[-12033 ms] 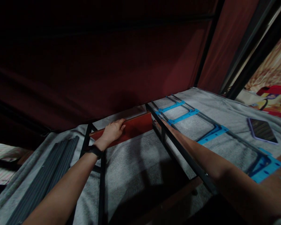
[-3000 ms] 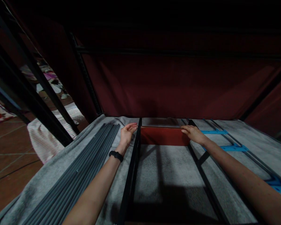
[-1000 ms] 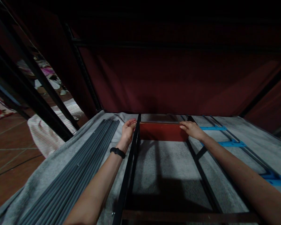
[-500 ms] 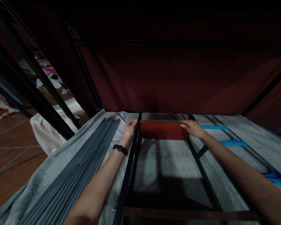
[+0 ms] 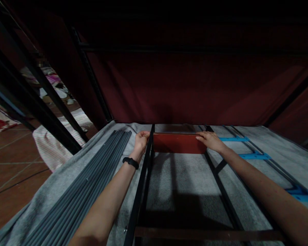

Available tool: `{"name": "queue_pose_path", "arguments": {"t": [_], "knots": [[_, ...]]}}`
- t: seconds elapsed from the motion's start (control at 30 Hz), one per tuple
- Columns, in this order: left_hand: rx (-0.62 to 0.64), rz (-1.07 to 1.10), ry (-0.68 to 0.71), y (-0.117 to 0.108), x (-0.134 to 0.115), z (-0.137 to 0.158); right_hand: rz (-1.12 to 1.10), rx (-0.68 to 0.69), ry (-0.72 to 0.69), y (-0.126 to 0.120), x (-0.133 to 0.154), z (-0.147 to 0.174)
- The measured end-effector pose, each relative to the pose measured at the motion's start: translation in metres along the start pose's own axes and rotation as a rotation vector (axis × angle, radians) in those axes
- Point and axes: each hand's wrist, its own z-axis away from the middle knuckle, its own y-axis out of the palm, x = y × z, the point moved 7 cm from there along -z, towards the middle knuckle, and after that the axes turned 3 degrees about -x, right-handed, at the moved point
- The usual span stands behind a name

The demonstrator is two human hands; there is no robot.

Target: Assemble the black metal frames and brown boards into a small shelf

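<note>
A reddish-brown board stands on its long edge across the far part of a black metal frame, between its two side rails. My right hand grips the board's top edge near its right end, fingers in front. At the outer side of the left rail, level with the board's left end, my left hand is closed with thumb and fingers together. Whatever it pinches is too small or hidden to make out. A second brown board spans the frame's near end.
On the left lies a bundle of grey tubes on the grey blanket. Thin dark rods with blue brackets lie to the right. Dark red fabric closes the back, and black posts stand at the left.
My right hand has slid slightly left along the board's top edge. My left hand stays at the left rail, and the board keeps its place.
</note>
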Motion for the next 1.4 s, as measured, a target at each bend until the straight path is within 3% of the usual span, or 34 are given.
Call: {"name": "queue_pose_path", "arguments": {"t": [0.2, 0.4, 1.1, 1.4], "knots": [[0.003, 0.051, -0.050, -0.002, 0.010, 0.000, -0.022, -0.027, -0.011, -0.001, 0.000, 0.000], [-0.009, -0.012, 0.045, -0.001, 0.000, 0.004, -0.018, -0.013, 0.002, 0.000, -0.002, 0.000], [-0.021, 0.009, 0.007, -0.002, 0.003, 0.002, -0.029, -0.050, -0.008, -0.002, -0.001, 0.002], [-0.052, -0.010, 0.009, 0.001, 0.008, -0.003, -0.025, -0.005, -0.010, 0.005, -0.010, 0.001]]}}
